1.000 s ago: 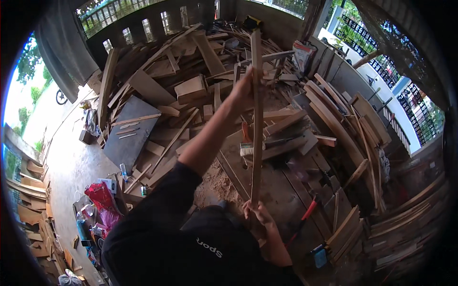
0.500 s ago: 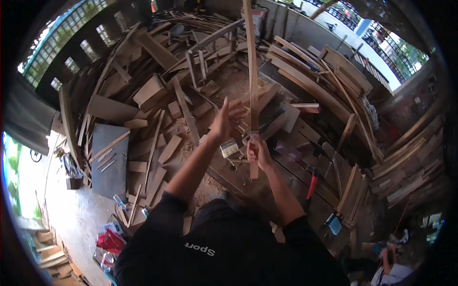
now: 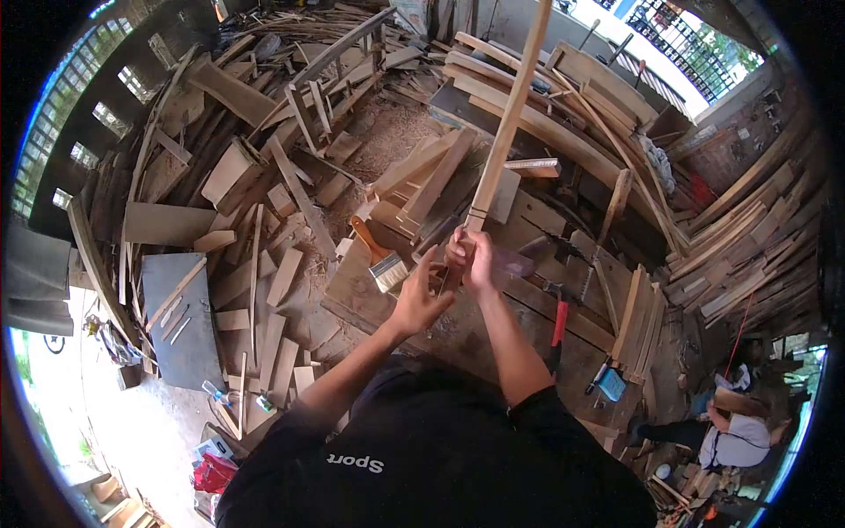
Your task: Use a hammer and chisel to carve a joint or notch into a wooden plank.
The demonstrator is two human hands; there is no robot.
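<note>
A long, narrow wooden strip (image 3: 512,114) rises from my hands toward the far edge of the view, tilted to the right. My right hand (image 3: 478,262) is wrapped round it near its lower end. Close beside it is my left hand (image 3: 422,297), its fingers apart and slightly curled, with nothing plainly held. A dark line crosses the strip just above my right hand. Left of my hands lies a wide paintbrush (image 3: 385,271) with an orange handle and pale bristles, on a wooden board. The strip's lowest end is hidden behind my fingers.
A hammer with a red handle (image 3: 560,322) and a blue-headed tool (image 3: 610,384) lie to the right. Stacked planks (image 3: 563,141) and scattered offcuts surround me. A dark panel (image 3: 176,334) lies at left. Another person (image 3: 738,436) sits at the lower right holding a wooden piece.
The strip has tilted to the right at its far end. My left hand has come down and nearer to my right hand. The view has shifted, and the paintbrush now shows more fully.
</note>
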